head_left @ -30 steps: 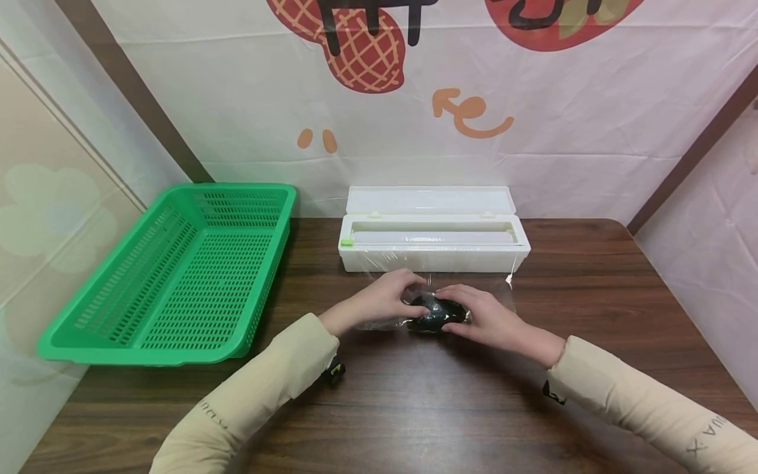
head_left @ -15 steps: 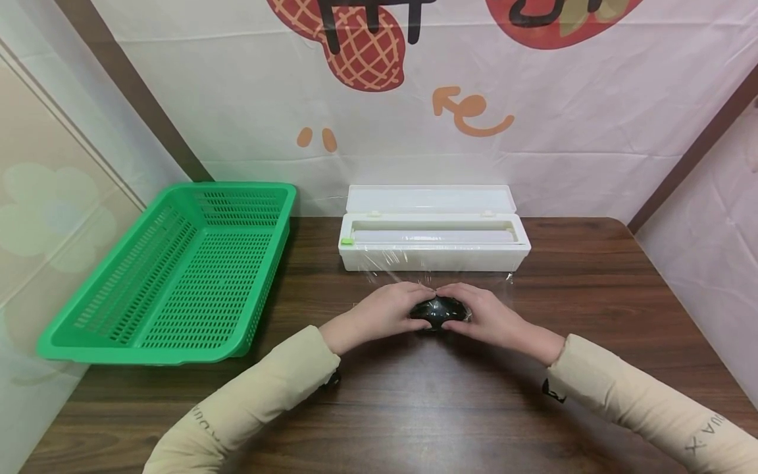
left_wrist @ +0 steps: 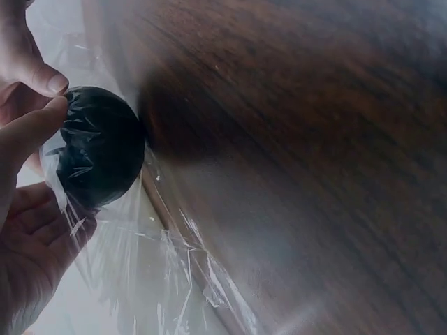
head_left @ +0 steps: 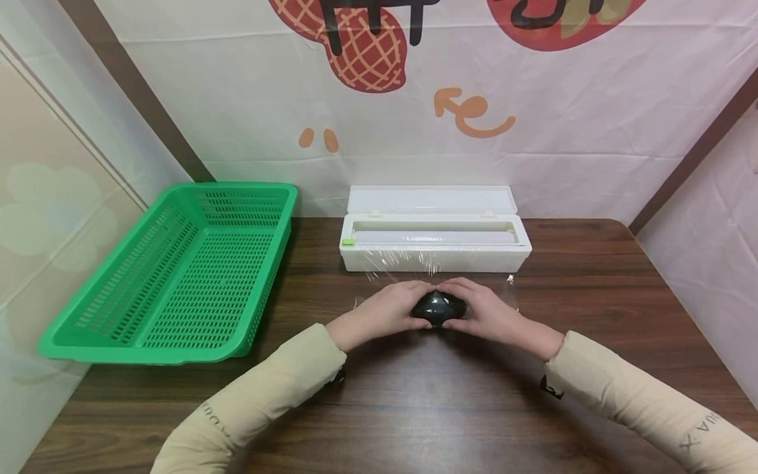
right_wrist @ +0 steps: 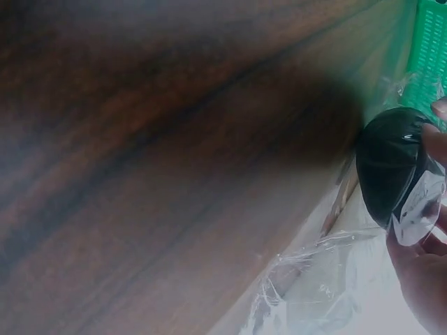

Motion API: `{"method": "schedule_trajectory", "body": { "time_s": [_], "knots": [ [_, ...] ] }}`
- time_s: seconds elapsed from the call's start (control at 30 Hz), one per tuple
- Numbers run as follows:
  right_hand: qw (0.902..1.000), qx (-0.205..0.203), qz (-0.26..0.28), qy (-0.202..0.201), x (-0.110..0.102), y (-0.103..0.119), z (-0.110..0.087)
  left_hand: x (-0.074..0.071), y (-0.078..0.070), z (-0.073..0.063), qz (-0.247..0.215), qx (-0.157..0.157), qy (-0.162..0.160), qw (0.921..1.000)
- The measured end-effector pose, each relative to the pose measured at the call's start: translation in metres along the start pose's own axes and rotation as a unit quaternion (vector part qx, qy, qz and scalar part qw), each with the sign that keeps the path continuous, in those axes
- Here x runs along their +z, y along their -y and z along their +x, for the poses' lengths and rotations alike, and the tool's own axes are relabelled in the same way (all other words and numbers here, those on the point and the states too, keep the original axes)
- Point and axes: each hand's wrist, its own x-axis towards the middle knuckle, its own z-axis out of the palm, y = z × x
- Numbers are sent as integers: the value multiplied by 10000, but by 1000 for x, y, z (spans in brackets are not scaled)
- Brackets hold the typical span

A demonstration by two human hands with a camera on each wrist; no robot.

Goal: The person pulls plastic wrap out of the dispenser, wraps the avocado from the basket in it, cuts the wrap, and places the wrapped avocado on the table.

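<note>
A glossy black egg-shaped thing [head_left: 439, 308] lies between both hands in the head view, its kind not shown. My left hand [head_left: 387, 309] grips its left end, thumb in front and fingers over the back. From the other side, my right hand [head_left: 484, 313] holds the right end the same way, and the fingertips of both hands nearly meet behind it. Clear cling film [left_wrist: 188, 258] covers the dark thing in creases. In the right wrist view the black thing [right_wrist: 391, 164] also shows film tight over it. The film stretches back to the white dispenser box [head_left: 435, 259].
The dispenser's lid [head_left: 432, 199] stands raised, with a film roll [head_left: 434, 237] inside and a green slider [head_left: 348, 242] at its left. A green perforated basket [head_left: 269, 263] stands on the left of the brown wooden table [head_left: 438, 408]. A printed cloth [head_left: 562, 118] hangs behind.
My left hand has moved right and closed round the left end of the black thing, bringing the film's left side in with it. My right hand has stayed nearly in place.
</note>
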Motion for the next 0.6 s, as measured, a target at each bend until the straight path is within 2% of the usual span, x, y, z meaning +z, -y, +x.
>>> {"method": "schedule_trajectory", "body": {
  "time_s": [0.27,0.6],
  "knots": [
    [9999,48,-83,-33,1,-6,4,3,4,5,-128,-186,75,9997],
    [9984,510,235,75,-3,-10,9,2,8,14,-284,-495,128,9983]
  ]
}}
